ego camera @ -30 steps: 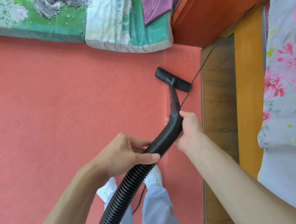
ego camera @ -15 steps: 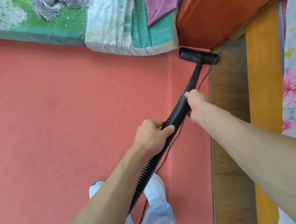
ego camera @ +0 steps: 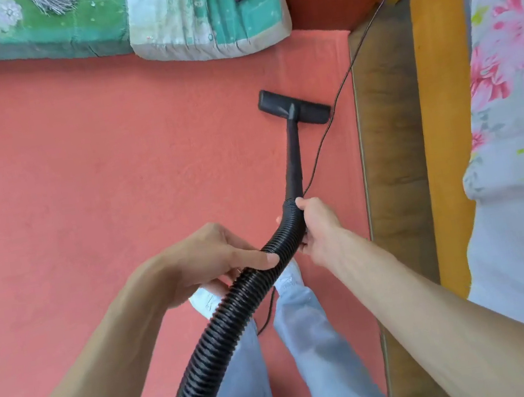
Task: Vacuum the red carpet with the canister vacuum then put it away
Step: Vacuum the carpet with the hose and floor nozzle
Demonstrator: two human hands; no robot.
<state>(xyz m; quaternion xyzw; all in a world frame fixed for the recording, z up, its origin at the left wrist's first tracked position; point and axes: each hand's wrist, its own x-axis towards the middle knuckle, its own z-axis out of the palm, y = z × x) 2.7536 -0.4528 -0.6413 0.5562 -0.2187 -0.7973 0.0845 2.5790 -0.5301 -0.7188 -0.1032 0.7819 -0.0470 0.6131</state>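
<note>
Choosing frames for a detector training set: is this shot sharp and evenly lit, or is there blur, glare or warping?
Head view: light is soft and even across the red carpet, no glare, no hard shadows. Head view: the hose ribs, left hand and right hand look crisp, without motion smear. Head view: wide-angle stretch swells both forearms toward the bottom corners.

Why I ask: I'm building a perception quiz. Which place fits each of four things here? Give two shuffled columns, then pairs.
1. black ribbed vacuum hose
2. flat black floor nozzle
3. thin black power cord
4. green patterned floor cushion

A. at the far edge of the red carpet
B. flat on the carpet
C. gripped by left hand and right hand
D. crossing the carpet's right edge

Pairs: 1-C, 2-B, 3-D, 4-A
</note>
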